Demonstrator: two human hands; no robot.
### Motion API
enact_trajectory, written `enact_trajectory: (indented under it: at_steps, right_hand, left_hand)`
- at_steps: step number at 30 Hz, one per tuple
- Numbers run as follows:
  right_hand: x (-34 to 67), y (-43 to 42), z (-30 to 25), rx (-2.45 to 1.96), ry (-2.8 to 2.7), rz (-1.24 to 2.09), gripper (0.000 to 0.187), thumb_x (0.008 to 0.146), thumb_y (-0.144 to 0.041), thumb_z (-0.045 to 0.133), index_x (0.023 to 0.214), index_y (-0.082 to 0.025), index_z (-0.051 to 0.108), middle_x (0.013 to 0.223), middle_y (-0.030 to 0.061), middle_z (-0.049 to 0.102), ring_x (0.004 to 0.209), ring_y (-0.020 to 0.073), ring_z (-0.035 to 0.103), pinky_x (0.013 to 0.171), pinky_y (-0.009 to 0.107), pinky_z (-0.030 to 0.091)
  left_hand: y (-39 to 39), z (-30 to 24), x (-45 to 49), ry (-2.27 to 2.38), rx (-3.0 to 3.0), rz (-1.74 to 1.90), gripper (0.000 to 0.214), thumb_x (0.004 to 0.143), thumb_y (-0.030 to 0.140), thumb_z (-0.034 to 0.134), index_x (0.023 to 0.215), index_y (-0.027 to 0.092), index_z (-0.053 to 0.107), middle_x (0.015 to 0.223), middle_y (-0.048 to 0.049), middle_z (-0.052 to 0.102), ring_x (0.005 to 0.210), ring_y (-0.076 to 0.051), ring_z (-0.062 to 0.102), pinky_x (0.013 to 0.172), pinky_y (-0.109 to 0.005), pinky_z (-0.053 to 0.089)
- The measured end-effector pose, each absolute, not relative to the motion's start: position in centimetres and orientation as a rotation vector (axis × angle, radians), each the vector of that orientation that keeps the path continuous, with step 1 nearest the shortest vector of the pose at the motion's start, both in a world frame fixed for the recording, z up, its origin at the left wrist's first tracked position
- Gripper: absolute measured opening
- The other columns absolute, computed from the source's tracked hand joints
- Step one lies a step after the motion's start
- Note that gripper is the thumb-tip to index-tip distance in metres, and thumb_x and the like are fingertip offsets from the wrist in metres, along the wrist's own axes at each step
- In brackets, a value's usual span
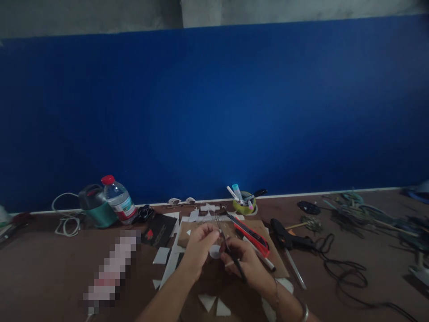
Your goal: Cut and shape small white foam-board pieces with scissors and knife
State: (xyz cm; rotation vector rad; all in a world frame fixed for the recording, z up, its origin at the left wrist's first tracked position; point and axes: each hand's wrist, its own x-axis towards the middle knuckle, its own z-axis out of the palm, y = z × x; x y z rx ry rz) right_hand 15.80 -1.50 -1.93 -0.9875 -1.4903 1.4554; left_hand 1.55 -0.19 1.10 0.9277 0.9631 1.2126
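My right hand (246,259) grips a slender dark pair of tweezers (238,267), its thin, pale double tip pointing away from me. Close by on the left, my left hand (201,246) is closed in a pinch near the tool's shaft; whatever lies between its fingertips is too small to make out. A small white disc (215,252) shows between the two hands, beside the right fingertips; I cannot tell whether they hold it. Under and beyond the hands is a brown cardboard sheet (279,261). A red utility knife (253,237) and a black-capped white marker (268,262) lie on it.
White offcuts (207,302) are scattered around. A yellow-green tape roll (243,206) holds pens. A black glue gun (291,237) with trailing cable lies right, near dark green strands (368,219). A red-capped bottle (119,201) and a black card (159,229) are left. A blue wall rises behind.
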Motion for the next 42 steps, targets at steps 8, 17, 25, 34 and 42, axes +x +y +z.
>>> enact_trajectory:
  at_steps: [8, 17, 25, 34, 42]
  right_hand:
    - [15.8, -1.6, -1.2, -1.034, -1.535, 1.374, 0.031, 0.067, -0.043, 0.071, 0.065, -0.016, 0.055, 0.054, -0.0049, 0.047, 0.048, 0.0083, 0.04, 0.044, 0.019, 0.032]
    - [15.7, -1.5, -1.9, -1.057, -1.538, 1.306, 0.029, 0.071, -0.043, 0.068, 0.071, -0.016, 0.056, 0.054, -0.005, 0.047, 0.046, 0.0083, 0.041, 0.042, 0.019, 0.032]
    - [15.6, -1.6, -2.0, -1.029, -1.484, 1.391, 0.033, 0.066, -0.042, 0.073, 0.076, -0.016, 0.056, 0.057, -0.0052, 0.048, 0.048, 0.009, 0.043, 0.045, 0.02, 0.035]
    - [15.6, -1.4, -2.4, -1.019, -1.464, 1.398, 0.03, 0.066, -0.04, 0.073, 0.073, -0.015, 0.058, 0.059, -0.0036, 0.05, 0.052, 0.0097, 0.045, 0.047, 0.02, 0.036]
    - [15.6, -1.4, -2.7, -0.977, -1.462, 1.393, 0.029, 0.068, -0.038, 0.074, 0.074, -0.015, 0.057, 0.06, -0.0037, 0.049, 0.052, 0.0094, 0.044, 0.047, 0.019, 0.034]
  left_hand:
    - [-0.1, 1.2, 1.5, 1.0, 0.936, 1.202, 0.018, 0.062, 0.03, 0.069, 0.065, 0.015, 0.059, 0.065, -0.0014, 0.06, 0.065, -0.014, 0.053, 0.066, -0.025, 0.04]
    - [-0.4, 1.2, 1.8, 1.001, 0.923, 1.255, 0.016, 0.066, 0.029, 0.068, 0.064, 0.016, 0.058, 0.066, -0.0006, 0.06, 0.064, -0.013, 0.053, 0.064, -0.023, 0.041]
    - [-0.8, 0.6, 2.3, 0.943, 0.818, 1.302, 0.014, 0.072, 0.027, 0.065, 0.069, 0.016, 0.056, 0.065, 0.002, 0.058, 0.056, -0.01, 0.05, 0.054, -0.02, 0.038]
    - [-0.9, 0.2, 2.6, 1.024, 0.862, 1.366, 0.014, 0.07, 0.028, 0.067, 0.07, 0.016, 0.061, 0.068, -0.0001, 0.06, 0.067, -0.012, 0.053, 0.063, -0.021, 0.04]
    - [-1.0, 0.3, 2.8, 1.056, 0.857, 1.354, 0.014, 0.069, 0.028, 0.066, 0.068, 0.016, 0.06, 0.068, -0.0001, 0.06, 0.066, -0.013, 0.052, 0.064, -0.022, 0.04]
